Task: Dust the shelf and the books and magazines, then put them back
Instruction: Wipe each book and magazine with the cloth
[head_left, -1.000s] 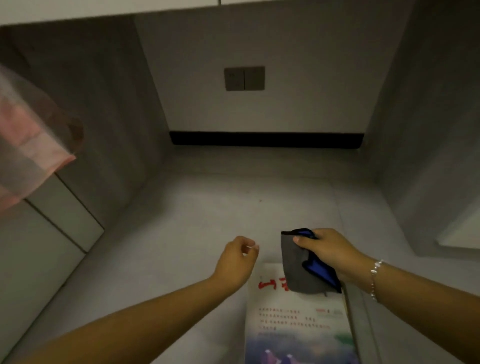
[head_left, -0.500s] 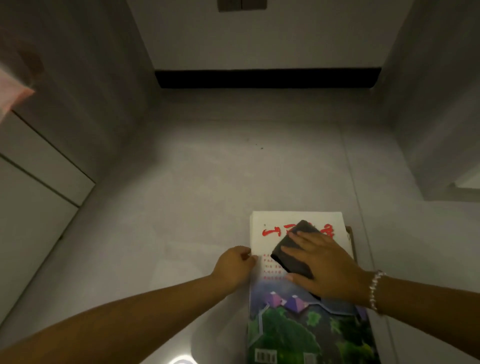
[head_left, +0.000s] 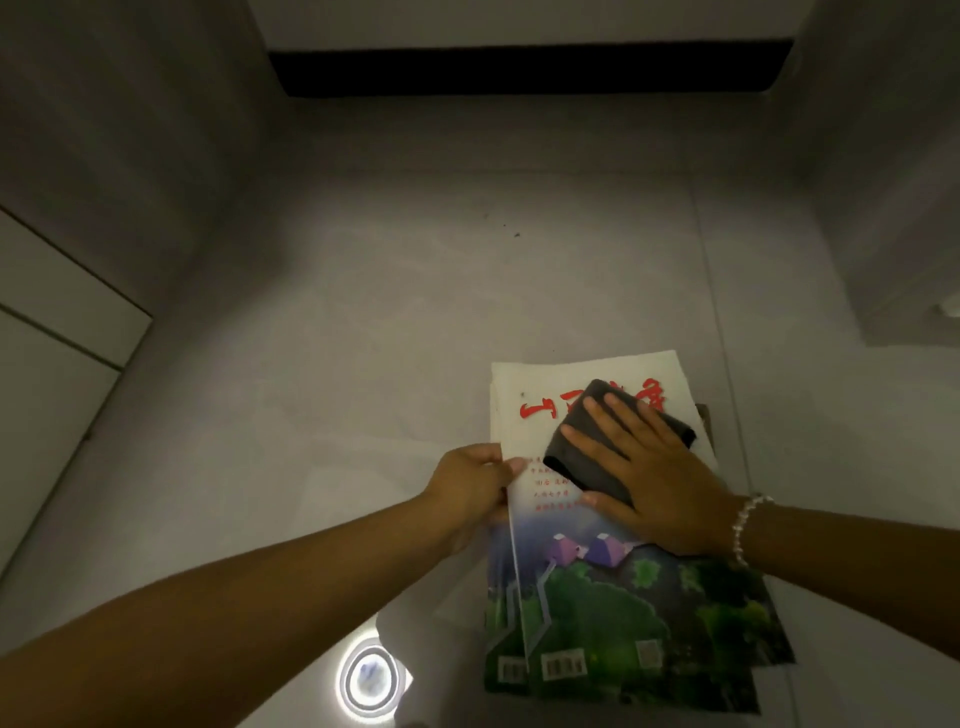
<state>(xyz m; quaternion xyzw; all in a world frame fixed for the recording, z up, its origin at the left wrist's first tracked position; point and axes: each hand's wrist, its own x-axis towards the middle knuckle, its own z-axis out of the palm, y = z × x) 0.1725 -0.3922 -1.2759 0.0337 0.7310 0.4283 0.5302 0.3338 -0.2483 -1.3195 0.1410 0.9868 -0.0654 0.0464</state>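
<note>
The magazine stack (head_left: 597, 597) lies on the grey worktop (head_left: 363, 338). The dark cloth (head_left: 587, 452), lifted a second ago, now lies under the flat right hand (head_left: 649, 478); the left hand (head_left: 472, 483) pinches the cover's edge. Dusting has begun.

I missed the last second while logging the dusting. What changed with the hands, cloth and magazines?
The right hand brought the dark cloth down from a raised pinch and now presses it flat on the top magazine. The left hand closed on that magazine's left edge. The stack stayed on the shelf.
</note>
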